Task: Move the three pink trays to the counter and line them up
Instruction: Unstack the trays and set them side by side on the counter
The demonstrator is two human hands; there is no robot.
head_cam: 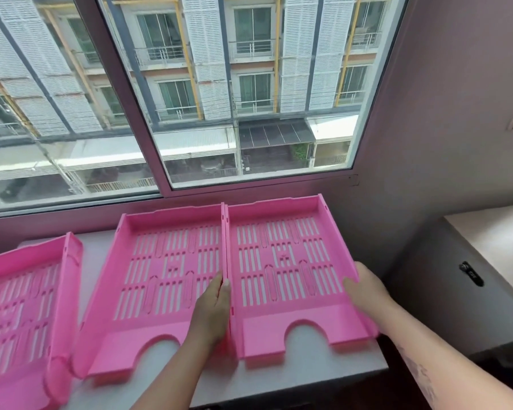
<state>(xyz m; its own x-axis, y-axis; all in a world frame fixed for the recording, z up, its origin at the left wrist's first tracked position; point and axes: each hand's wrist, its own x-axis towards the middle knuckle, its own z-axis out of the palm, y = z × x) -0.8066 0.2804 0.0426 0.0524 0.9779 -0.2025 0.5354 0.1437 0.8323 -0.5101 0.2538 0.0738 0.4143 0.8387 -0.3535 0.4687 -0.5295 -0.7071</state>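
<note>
Both forearms reach in from six o'clock. Left hand [213, 306] grips the left wall of the right tray [282, 279], fingers curled over the edge; right hand [365, 291] clamps its right wall, thumb inside. That tray sits at one o'clock on the white counter [279, 377], its near right corner overhanging the edge. Pressed against it, wall to wall, is the middle tray [160, 276]; at nine o'clock a third tray [27, 306], set apart by a gap and skewed. Three pink trays counted — all slotted, all empty. Behind them a window [190, 99] along the top; at three o'clock a grey cabinet [456, 291] — close beside the counter.
</note>
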